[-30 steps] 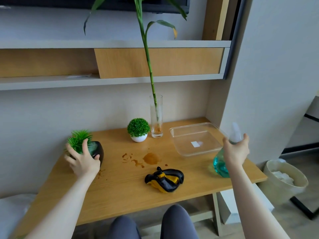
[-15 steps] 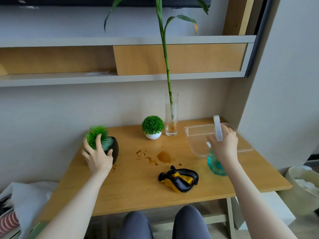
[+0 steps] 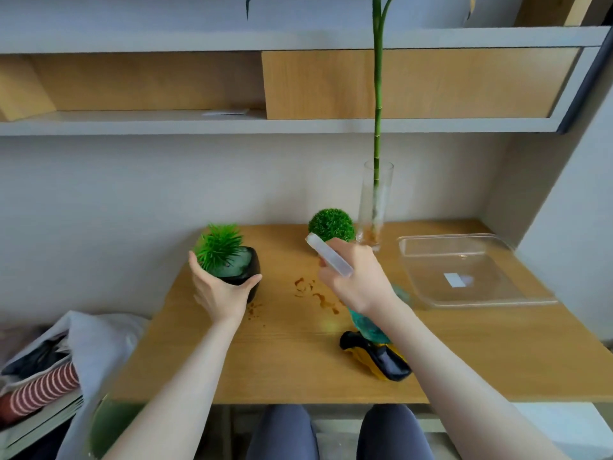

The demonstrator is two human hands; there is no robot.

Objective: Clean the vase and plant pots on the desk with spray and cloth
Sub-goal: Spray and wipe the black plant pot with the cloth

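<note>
Both grips are busy now. Left hand (image 3: 221, 292) wraps its fingers and thumb round the black pot (image 3: 241, 274) with the spiky green plant, at the left back of the worktop (image 3: 292, 360). A second ago that hand only sat on the pot from the front; now its thumb hooks round the right side, so the hold looks firmer. The pot looks like it has come up a bit, but I cannot tell for sure.

Right hand (image 3: 356, 280) is wrapped tight round the spray bottle (image 3: 368, 327). A second ago the bottle was far out by the right edge of the worktop. Now it has come across to the middle, up in the air, with its white head (image 3: 328, 257) pointing left at the black pot. The blue-green bottom of the bottle hangs over the cloth.

I think this means the pot is about to get sprayed. No wiping has begun yet.

Just under the bottle lies the black and yellow cloth (image 3: 376, 358), not picked up. Brown spill marks (image 3: 315, 293) sit on the wood between the two hands. Behind the right hand stand the small round bush in its white pot (image 3: 331, 224) and the tall glass vase (image 3: 374, 207) with a long green stem. Both wait their turn. A clear plastic tray (image 3: 464, 270) lies off to the right.
</note>
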